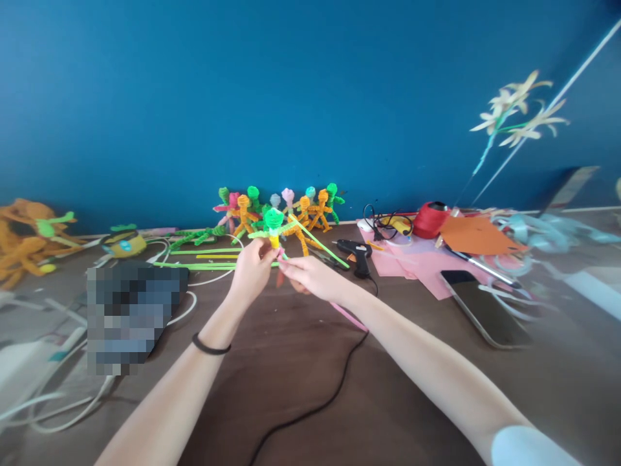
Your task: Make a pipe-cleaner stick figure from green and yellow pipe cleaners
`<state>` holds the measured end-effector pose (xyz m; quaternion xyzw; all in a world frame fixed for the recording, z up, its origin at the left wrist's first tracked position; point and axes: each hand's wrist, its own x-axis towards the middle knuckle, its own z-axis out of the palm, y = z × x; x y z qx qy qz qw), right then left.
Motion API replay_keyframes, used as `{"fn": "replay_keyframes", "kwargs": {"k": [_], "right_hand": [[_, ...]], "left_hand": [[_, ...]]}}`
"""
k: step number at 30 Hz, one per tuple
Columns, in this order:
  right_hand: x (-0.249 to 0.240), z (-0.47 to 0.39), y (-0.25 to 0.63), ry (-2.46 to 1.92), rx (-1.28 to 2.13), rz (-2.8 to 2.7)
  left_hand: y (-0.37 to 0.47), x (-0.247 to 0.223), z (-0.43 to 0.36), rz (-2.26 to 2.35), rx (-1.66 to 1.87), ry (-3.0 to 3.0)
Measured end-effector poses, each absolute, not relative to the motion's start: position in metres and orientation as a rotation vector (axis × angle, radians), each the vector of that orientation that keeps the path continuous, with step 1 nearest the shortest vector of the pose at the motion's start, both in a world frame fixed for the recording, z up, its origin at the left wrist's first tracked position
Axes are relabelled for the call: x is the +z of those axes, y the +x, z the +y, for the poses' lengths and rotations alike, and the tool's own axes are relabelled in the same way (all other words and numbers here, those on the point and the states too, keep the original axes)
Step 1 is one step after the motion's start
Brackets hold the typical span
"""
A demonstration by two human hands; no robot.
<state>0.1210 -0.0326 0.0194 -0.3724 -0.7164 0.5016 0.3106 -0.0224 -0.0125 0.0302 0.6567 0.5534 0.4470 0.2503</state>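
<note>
A small pipe-cleaner figure (274,220) with a green head and a yellow middle stands upright between my two hands. My left hand (255,264) has its fingers closed on the figure's lower body. My right hand (305,275) is pinched at the pink part just below the yellow. A pink pipe cleaner (348,317) trails from under my right hand down to the right. Light green pipe cleaners (204,266) lie on the table left of my hands. Behind them, several finished-looking figures (244,213) in orange, green and pink stand near the wall.
A black glue gun (359,257) lies right of my hands, its cord crossing the brown table (291,362). Pink sheets (431,272), a red spool (429,221) and a phone (485,310) are farther right. A blurred-out device (136,310) and white cables are at left.
</note>
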Motion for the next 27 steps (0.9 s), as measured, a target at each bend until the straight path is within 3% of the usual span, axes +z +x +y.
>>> {"fn": "replay_keyframes", "kwargs": {"k": [10, 19, 27], "right_hand": [[0.022, -0.008, 0.156, -0.999, 1.363, -1.614], [0.007, -0.004, 0.154, -0.898, 1.605, -1.480], [-0.005, -0.019, 0.122, -0.889, 1.605, -1.470]], "left_hand": [[-0.024, 0.034, -0.012, 1.353, 1.028, 1.784], [-0.019, 0.034, -0.018, 0.859, 1.121, 1.274], [-0.014, 0.032, -0.018, 0.755, 1.196, 1.053]]}}
